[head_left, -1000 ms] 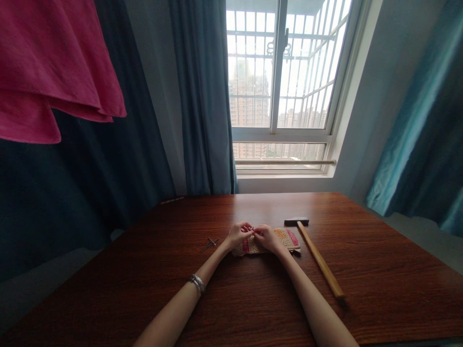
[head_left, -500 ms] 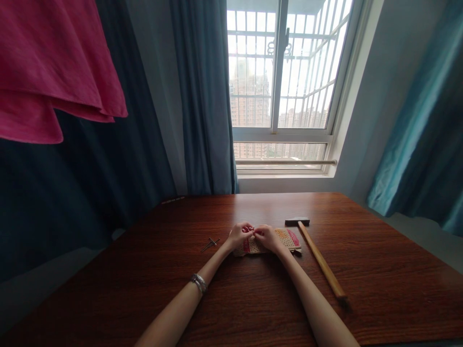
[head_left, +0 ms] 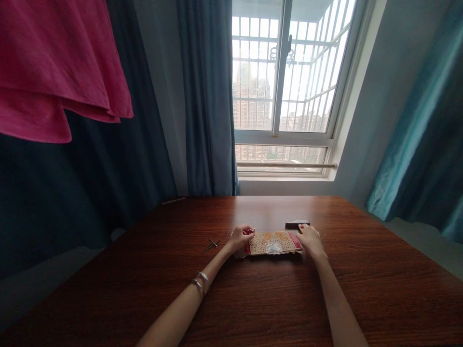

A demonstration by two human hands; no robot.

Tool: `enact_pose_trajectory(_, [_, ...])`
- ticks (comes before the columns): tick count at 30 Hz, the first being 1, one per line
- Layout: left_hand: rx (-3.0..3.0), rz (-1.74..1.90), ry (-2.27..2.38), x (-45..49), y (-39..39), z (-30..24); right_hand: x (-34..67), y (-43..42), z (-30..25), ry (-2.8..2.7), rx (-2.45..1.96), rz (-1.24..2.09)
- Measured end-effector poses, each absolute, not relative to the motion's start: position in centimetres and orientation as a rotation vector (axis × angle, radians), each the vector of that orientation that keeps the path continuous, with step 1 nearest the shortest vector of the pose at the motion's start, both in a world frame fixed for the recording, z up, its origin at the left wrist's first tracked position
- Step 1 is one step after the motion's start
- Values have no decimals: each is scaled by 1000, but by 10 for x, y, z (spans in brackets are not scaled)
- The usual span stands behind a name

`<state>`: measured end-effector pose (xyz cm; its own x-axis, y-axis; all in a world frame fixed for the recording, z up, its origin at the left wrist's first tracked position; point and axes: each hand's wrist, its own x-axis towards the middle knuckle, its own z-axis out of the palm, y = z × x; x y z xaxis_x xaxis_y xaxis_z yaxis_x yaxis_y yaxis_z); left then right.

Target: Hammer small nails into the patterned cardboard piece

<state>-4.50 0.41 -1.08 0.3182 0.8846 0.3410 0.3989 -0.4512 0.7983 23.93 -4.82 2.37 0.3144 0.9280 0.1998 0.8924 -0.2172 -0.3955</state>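
My left hand is closed in a pinch over the left end of a flat board wrapped in patterned, dotted covering with pink and orange patches. A tiny, slim thing that looks like a nail shows at its fingertips; most of it is hidden. My right hand is closed round the wooden handle of a hammer, close below its dark head. Hand and forearm cover most of the handle. Left of my left hand, a few long nails lie crossed on the table.
The brown wooden table reaches back to a barred window. Blue curtains hang at both sides, and a pink cloth hangs at the upper left.
My right hand has left my left fingertips and moved right, onto the hammer handle. More of the board shows now. My left hand stays at the board's left end. The view has shifted slightly.
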Motion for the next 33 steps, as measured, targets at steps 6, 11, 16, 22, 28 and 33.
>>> enact_pose_trajectory(6, [1995,1065,1139,-45,2,-10,260,-68,9,-1565,-2471,186])
enact_pose_trajectory(11, [2000,1061,1154,-46,3,-14,256,-64,6,-1610,-2460,205])
enact_pose_trajectory(16, [2011,1054,1133,-47,4,-16,252,-67,6,-1551,-2444,198])
enact_pose_trajectory(22, [2038,1050,1147,-47,5,-15,244,-69,23,-1431,-1999,356])
enact_pose_trajectory(28, [2039,1038,1137,-46,4,-14,211,-81,61,-1174,-1458,1143])
enact_pose_trajectory(33, [2044,1034,1119,-47,5,-15,178,-103,81,-1228,-1213,1475])
